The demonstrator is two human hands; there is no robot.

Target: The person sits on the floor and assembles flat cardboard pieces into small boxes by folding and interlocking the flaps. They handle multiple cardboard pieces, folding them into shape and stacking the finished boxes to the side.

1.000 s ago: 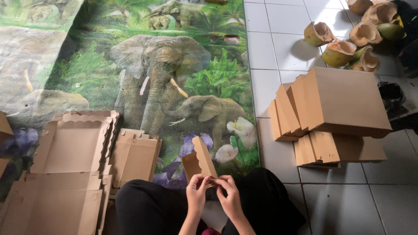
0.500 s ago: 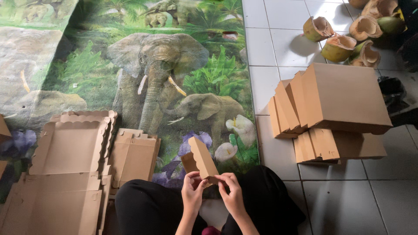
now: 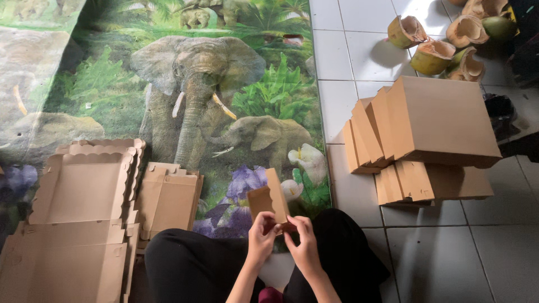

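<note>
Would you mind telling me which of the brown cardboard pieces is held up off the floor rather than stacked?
The small brown cardboard piece with a scalloped edge, pinched between the left hand and right hand. The flat cardboard blanks and folded boxes rest in stacks on the floor.

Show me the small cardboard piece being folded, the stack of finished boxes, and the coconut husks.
small cardboard piece point(image 3: 268, 201), head view, on its brown face above the fingers.
stack of finished boxes point(image 3: 438, 118), head view, top box's lid.
coconut husks point(image 3: 432, 56), head view, on one husk's pale hollow.

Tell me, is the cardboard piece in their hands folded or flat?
Folded: the cardboard piece shows two panels meeting at an angle, held upright by both hands.
</note>
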